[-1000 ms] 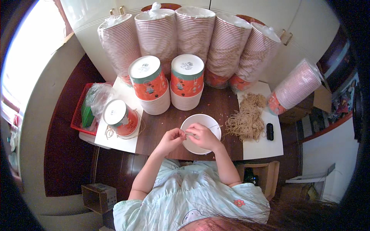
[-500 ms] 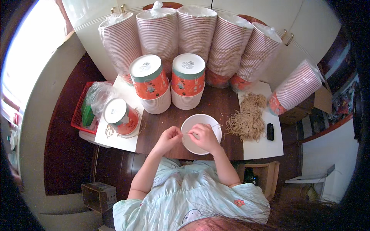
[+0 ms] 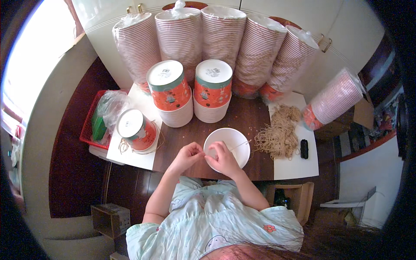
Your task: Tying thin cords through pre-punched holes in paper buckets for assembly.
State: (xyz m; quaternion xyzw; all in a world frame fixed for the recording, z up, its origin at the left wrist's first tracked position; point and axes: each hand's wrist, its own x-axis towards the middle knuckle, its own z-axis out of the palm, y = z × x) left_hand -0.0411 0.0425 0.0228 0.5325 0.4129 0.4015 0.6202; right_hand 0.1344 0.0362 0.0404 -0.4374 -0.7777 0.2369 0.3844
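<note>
A white paper bucket [image 3: 237,152] stands mouth up near the front edge of the table. Over its left rim, the fingertips of my left hand [image 3: 187,157] and my right hand [image 3: 224,160] meet in a pinch. A thin cord [image 3: 241,145] crosses the bucket's mouth from the right rim toward my right hand, which appears to grip it. What my left fingertips pinch is too small to make out. To the right lies a tangled heap of tan cord [image 3: 279,134], with a small black object [image 3: 304,149] beside it.
Two stacks of upside-down orange and green buckets [image 3: 170,96] stand behind my hands. Tall plastic-wrapped bucket stacks [image 3: 223,37] line the back; another wrapped stack [image 3: 333,100] leans at the right. At left are a corded bucket [image 3: 138,131] and a red basket [image 3: 88,125].
My right hand has shifted slightly left and down, its fingers lifted and bent. More of the cord across the bucket's mouth now shows. My left hand stays almost in place.
</note>
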